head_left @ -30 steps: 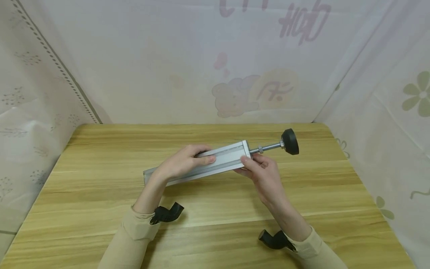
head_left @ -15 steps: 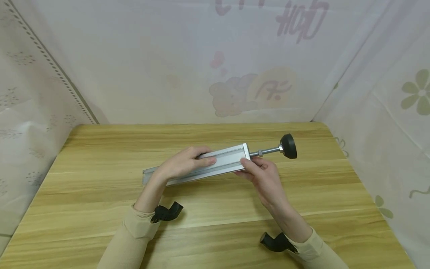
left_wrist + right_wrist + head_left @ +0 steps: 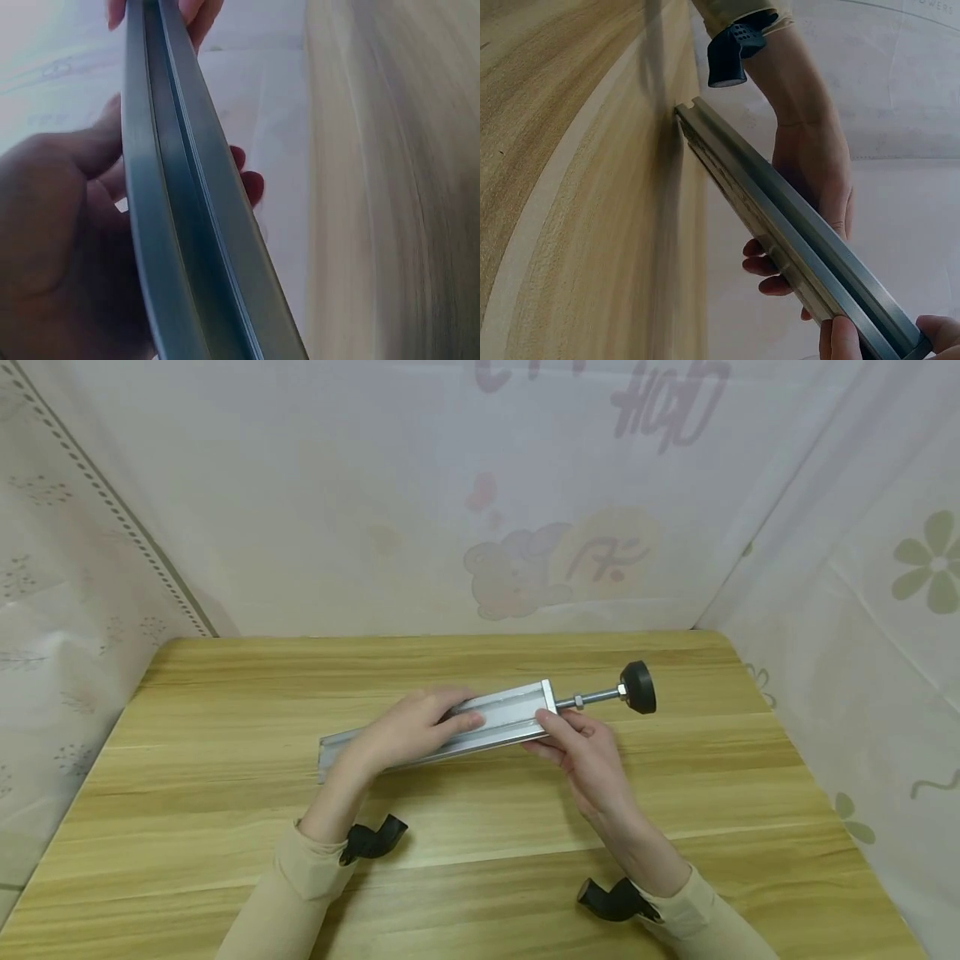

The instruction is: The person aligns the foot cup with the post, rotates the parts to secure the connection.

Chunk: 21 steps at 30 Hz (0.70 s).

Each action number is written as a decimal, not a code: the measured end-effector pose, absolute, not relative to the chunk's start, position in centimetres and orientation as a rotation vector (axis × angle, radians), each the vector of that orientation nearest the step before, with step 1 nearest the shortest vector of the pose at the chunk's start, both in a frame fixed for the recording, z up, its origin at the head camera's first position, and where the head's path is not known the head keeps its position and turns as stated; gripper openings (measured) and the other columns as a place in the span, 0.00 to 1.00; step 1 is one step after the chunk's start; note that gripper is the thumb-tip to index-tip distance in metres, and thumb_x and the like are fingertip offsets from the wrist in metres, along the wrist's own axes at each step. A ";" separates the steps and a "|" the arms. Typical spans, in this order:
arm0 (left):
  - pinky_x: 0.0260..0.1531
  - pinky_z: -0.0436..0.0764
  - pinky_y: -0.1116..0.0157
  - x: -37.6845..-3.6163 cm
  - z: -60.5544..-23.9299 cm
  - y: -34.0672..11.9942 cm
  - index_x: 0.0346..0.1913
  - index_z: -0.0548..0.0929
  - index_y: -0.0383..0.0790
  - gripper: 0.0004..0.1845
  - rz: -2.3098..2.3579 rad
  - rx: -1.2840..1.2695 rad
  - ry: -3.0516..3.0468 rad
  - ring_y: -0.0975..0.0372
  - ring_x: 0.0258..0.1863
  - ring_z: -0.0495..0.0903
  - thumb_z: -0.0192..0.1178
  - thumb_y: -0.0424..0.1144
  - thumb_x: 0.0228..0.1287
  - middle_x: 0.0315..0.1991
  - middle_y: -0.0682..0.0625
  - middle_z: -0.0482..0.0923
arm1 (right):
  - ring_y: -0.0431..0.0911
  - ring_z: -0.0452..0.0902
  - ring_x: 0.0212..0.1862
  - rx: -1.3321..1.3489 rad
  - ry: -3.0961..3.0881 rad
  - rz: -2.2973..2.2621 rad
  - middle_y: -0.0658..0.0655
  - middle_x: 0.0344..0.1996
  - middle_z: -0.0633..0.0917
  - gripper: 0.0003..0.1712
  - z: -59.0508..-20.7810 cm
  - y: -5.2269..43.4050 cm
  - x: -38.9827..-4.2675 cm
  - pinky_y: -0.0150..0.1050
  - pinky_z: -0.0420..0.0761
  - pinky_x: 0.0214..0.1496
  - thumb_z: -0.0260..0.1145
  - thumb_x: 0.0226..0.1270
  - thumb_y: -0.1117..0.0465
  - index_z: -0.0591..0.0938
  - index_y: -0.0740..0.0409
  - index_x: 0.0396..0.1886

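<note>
A silvery aluminium profile with slots along its faces slants over the table, its right end higher in the head view. From that end sticks a threaded rod with a nut and a black round levelling foot. My left hand grips the profile near its middle, thumb on the upper face and fingers round the far side. My right hand pinches its right end by the end cap, thumb on top. In the right wrist view, the profile has its far end at the wooden surface.
The wood-grain table reaches back to a pale printed curtain, with more curtain at both sides. A black camera mount sits on the left wrist and another mount on the right.
The foot end of the profile has dipped slightly and shifted a little left. Both hands keep their hold, and the head view has turned slightly.
</note>
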<state>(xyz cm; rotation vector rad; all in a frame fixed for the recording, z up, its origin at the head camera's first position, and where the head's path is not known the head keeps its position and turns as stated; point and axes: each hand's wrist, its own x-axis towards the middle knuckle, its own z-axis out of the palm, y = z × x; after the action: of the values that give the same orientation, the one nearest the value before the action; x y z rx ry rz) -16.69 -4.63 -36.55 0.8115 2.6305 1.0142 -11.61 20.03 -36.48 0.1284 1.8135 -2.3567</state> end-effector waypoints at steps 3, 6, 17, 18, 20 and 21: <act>0.64 0.77 0.51 -16.3 -36.6 -4.4 0.72 0.73 0.50 0.27 0.969 0.830 2.662 0.58 0.61 0.80 0.47 0.58 0.79 0.64 0.51 0.80 | 0.46 0.89 0.51 0.136 1.802 -2.359 0.63 0.52 0.85 0.26 -36.7 19.9 -11.7 0.39 0.86 0.53 0.64 0.74 0.63 0.75 0.79 0.63; 0.67 0.75 0.49 -16.0 -36.8 -4.3 0.75 0.69 0.49 0.29 0.942 0.815 2.677 0.55 0.67 0.77 0.43 0.59 0.81 0.68 0.49 0.77 | 0.45 0.89 0.51 0.149 1.792 -2.358 0.63 0.51 0.86 0.26 -36.8 19.9 -11.7 0.38 0.86 0.53 0.64 0.74 0.63 0.75 0.78 0.63; 0.47 0.81 0.58 -15.5 -37.6 -2.6 0.61 0.75 0.48 0.43 0.809 0.716 2.871 0.61 0.44 0.80 0.74 0.69 0.47 0.49 0.55 0.82 | 0.46 0.89 0.53 0.171 1.823 -2.309 0.68 0.57 0.84 0.27 -36.5 19.8 -11.8 0.38 0.85 0.54 0.64 0.75 0.60 0.75 0.76 0.64; 0.45 0.81 0.58 -15.5 -37.6 -2.5 0.59 0.76 0.47 0.43 0.796 0.716 2.893 0.61 0.42 0.81 0.76 0.68 0.45 0.48 0.54 0.83 | 0.46 0.89 0.52 0.183 1.826 -2.303 0.67 0.56 0.84 0.26 -36.5 19.8 -11.7 0.38 0.86 0.54 0.64 0.75 0.60 0.75 0.75 0.64; 0.41 0.82 0.58 -15.4 -37.5 -2.2 0.57 0.77 0.45 0.42 0.768 0.726 2.927 0.61 0.40 0.81 0.78 0.66 0.43 0.46 0.53 0.84 | 0.45 0.89 0.51 0.209 1.827 -2.297 0.67 0.55 0.84 0.26 -36.4 19.8 -11.7 0.38 0.86 0.54 0.63 0.76 0.61 0.75 0.75 0.64; 0.41 0.82 0.58 -15.3 -37.4 -2.1 0.57 0.77 0.44 0.42 0.751 0.733 2.942 0.60 0.39 0.82 0.79 0.65 0.43 0.45 0.52 0.84 | 0.45 0.89 0.51 0.222 1.820 -2.296 0.66 0.54 0.85 0.25 -36.4 19.8 -11.6 0.37 0.86 0.53 0.63 0.76 0.61 0.75 0.75 0.64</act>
<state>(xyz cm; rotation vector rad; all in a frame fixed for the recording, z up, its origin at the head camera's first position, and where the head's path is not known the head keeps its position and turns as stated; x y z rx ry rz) -15.33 -2.06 -37.44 0.7328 2.9417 0.7514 -11.62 19.80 -36.42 0.2218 1.8200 -2.2959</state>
